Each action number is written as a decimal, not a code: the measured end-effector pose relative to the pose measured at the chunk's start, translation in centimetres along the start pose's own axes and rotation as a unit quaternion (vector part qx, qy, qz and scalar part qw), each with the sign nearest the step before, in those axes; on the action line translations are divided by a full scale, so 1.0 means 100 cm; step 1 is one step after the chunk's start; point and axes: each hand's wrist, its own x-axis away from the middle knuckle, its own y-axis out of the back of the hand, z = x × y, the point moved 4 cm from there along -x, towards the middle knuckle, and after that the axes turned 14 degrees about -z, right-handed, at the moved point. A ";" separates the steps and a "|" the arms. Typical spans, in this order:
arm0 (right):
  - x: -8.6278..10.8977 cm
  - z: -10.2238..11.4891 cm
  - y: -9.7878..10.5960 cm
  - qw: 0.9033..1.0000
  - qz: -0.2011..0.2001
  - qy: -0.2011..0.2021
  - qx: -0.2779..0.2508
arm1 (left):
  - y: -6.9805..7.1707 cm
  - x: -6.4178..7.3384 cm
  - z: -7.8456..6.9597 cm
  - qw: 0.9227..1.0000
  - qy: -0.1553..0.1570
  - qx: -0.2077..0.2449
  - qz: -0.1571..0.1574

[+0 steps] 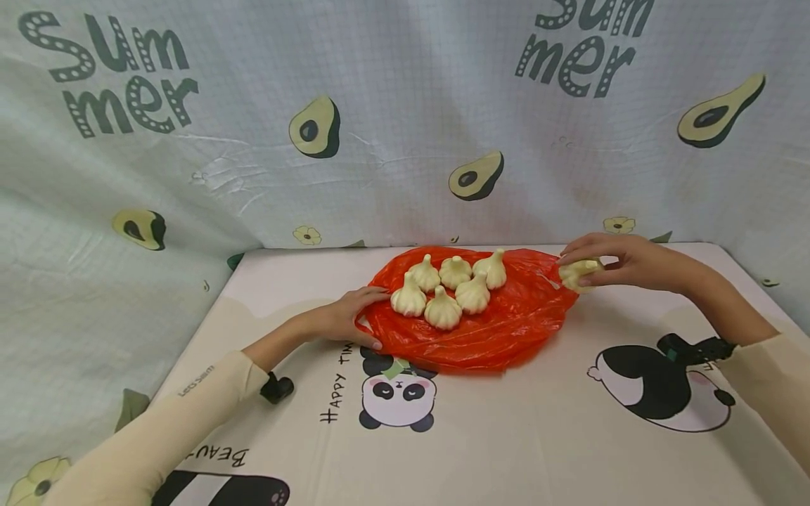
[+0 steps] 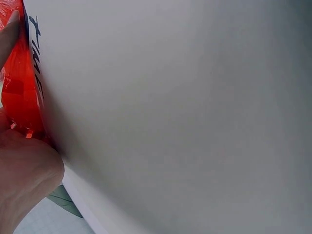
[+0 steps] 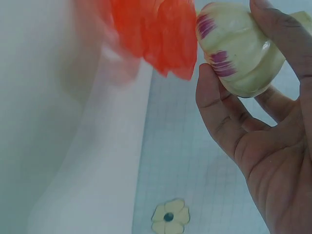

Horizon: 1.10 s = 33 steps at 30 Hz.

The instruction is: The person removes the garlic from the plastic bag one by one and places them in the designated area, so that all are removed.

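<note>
Several pale garlic bulbs [image 1: 442,309] sit upright on a crumpled red plastic bag [image 1: 493,344] in the middle of the table. At the bag's left edge, my left hand [image 1: 344,316] rests with thumb and fingers spread apart, touching the red plastic; in the left wrist view only part of this hand [image 2: 27,163] shows beside the bag [image 2: 22,97]. My right hand [image 1: 633,261] holds one garlic bulb [image 1: 579,274] between thumb and fingers, by the bag's right end. Purple streaks mark that bulb [image 3: 241,48] in the right wrist view.
The table [image 1: 538,436] has a cloth printed with pandas and lettering. Behind it hangs a pale curtain [image 1: 392,63] with avocado prints, close to the table's back edge. Black wrist straps [image 1: 696,349] show on both arms.
</note>
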 end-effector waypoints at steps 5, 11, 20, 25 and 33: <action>0.009 -0.009 0.009 0.998 -0.029 -0.037 0.033 | 0.000 -0.001 0.000 1.000 -0.001 -0.004 0.001; 0.017 -0.017 0.017 0.995 -0.052 -0.068 0.058 | 0.000 -0.001 -0.001 1.000 0.004 -0.004 0.002; 0.025 -0.028 0.024 0.992 -0.065 -0.082 0.068 | 0.000 -0.001 -0.001 1.000 -0.002 -0.002 0.000; 0.028 -0.036 0.027 0.991 -0.067 -0.091 0.076 | -0.002 -0.001 0.001 1.000 -0.001 -0.003 0.001; 0.032 -0.043 0.031 0.991 -0.070 -0.097 0.067 | -0.001 -0.001 0.000 1.000 0.012 -0.003 0.001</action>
